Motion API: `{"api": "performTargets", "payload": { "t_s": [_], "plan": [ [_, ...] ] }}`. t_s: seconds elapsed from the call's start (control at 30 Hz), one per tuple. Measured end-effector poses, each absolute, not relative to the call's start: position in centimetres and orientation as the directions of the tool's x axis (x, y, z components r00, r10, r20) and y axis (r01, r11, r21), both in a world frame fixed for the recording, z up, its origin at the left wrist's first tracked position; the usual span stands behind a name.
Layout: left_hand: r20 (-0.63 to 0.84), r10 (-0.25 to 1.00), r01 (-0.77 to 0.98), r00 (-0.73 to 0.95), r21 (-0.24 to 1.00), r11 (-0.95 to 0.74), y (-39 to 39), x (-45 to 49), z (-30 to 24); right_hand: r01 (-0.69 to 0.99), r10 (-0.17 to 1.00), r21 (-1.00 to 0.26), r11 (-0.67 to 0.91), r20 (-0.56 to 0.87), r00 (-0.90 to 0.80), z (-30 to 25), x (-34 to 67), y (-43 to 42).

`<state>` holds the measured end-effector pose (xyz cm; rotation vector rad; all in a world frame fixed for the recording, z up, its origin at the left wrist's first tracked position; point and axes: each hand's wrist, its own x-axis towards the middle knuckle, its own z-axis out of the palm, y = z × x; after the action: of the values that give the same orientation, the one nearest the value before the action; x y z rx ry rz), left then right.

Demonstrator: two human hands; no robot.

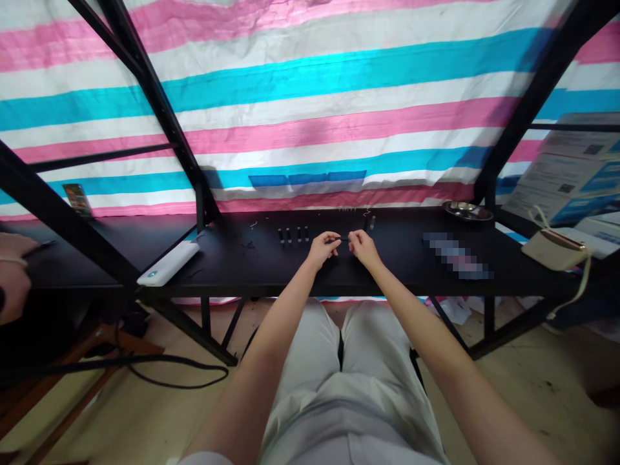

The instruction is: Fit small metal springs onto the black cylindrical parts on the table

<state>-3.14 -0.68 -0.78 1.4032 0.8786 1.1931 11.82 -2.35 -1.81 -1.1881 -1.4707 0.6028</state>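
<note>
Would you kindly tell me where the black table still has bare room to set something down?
The table is bare between the white power bank and the row of small black pieces. It is crowded where the left hand and right hand pinch a small black part.

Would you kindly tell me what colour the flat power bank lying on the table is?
White, in the head view: the power bank lies on the black table.

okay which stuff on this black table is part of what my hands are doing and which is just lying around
In hand: small black piece pinched between left hand and right hand; row of small black pieces.

Lying about: white power bank, metal dish, beige pouch.
</note>
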Motion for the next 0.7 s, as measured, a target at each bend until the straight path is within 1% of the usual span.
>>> {"api": "performTargets", "payload": {
  "t_s": [0.17,0.33,0.53,0.7],
  "plan": [
    [0.194,0.951,-0.053,0.240,0.981,-0.187,-0.97,-3.11,-0.56,0.299,0.858,-0.832,0.467,0.509,0.076,-1.62,11.74,-2.49],
    [0.148,0.957,-0.049,0.248,0.989,-0.141,-1.16,-3.13,-0.19,0.315,0.849,-0.821,0.476,0.523,0.081,-1.46,11.60,-2.62],
    [0.149,0.959,-0.012,0.240,0.989,-0.150,-1.19,-3.16,-0.17,0.329,0.838,-0.806,0.492,0.540,0.071,-1.55,11.52,-2.64],
    [0.146,0.964,-0.006,0.221,0.989,-0.149,-0.88,-2.99,-0.58,0.354,0.846,-0.806,0.474,0.529,0.071,-1.53,11.50,-2.71]
  ]
}}
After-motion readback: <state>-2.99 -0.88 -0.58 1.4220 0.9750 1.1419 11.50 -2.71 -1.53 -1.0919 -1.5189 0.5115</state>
